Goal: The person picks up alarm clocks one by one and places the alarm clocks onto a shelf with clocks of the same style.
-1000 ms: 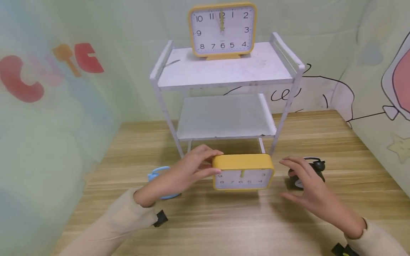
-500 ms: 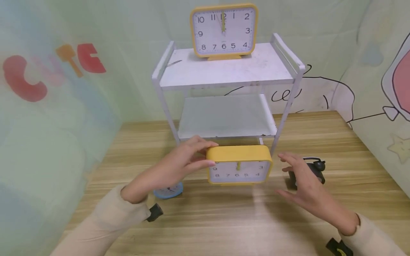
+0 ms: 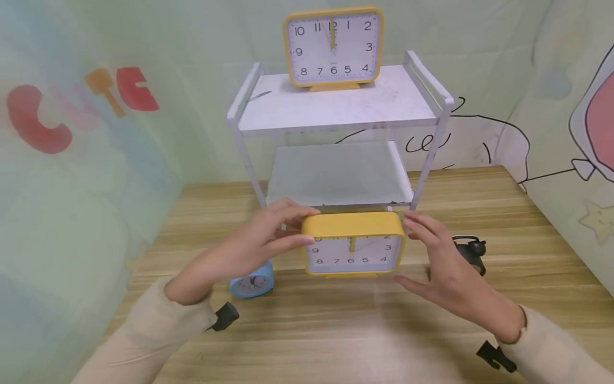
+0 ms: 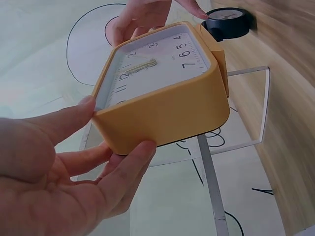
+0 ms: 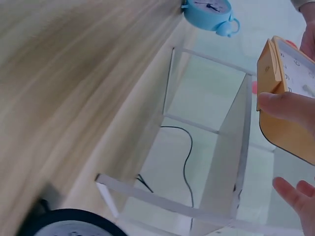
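Note:
A yellow rectangular desk clock [image 3: 354, 226] is held off the wooden table, its white dial facing me. My left hand [image 3: 244, 242] grips its left end, thumb at the front edge and fingers behind, as the left wrist view shows too, where the clock [image 4: 162, 115] fills the middle. At the clock's right end my right hand [image 3: 451, 266] is spread, thumb apart from the fingers. In the right wrist view its thumb [image 5: 288, 107] overlaps the clock's side; whether it touches I cannot tell.
Behind stands a white shelf rack [image 3: 336, 120], with a second yellow clock [image 3: 334, 48] on its top. A blue alarm clock [image 3: 252, 281] sits on the table at left. A black alarm clock [image 3: 472, 255] stands at right, partly covered by my right hand.
The held clock has moved a little up and left with my left hand. My right hand has come left, close to the clock's right end.

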Available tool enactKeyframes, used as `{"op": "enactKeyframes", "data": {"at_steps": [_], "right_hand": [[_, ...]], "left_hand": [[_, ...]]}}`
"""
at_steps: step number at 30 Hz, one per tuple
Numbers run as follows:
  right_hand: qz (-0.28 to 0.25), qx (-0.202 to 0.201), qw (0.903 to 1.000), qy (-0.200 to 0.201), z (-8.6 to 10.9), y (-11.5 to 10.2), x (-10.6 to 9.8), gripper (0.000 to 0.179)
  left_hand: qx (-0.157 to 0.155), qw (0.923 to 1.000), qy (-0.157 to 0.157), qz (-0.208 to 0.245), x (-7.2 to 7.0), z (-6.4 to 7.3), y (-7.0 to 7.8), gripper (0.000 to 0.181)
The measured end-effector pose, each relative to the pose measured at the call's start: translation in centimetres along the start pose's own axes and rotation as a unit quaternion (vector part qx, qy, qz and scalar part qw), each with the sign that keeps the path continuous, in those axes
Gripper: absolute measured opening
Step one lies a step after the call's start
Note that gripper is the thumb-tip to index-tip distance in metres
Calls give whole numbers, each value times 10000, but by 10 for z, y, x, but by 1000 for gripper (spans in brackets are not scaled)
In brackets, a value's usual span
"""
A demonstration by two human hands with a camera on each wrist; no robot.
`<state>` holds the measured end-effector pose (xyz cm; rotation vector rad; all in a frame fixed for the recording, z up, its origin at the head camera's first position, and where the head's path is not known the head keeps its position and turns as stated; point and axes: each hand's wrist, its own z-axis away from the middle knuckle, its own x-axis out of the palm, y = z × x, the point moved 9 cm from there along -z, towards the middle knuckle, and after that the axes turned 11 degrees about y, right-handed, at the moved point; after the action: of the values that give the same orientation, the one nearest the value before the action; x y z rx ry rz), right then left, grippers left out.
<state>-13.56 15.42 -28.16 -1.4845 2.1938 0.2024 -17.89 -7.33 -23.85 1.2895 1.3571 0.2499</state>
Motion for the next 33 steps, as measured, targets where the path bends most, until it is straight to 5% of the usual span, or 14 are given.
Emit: {"op": "enactKeyframes", "data": {"at_steps": [12,19,26,33], "right_hand": [[247,-629,9973,297,-26,-20,1,60],[83,-723,9972,150,-30,-22,4,96],[-12,-855,9963,90,-31,-25,8,59],[138,-972,9950,204,-33,-29,8,53]], "left_hand": [[-80,9999,-9,90,-8,1,4,43],[-135,9999,-15,84,-11,1,4,42],[-176,9998,-26,77,-12,1,4,42],[-184,9998,-14,72,-13,1,5,41]]}}
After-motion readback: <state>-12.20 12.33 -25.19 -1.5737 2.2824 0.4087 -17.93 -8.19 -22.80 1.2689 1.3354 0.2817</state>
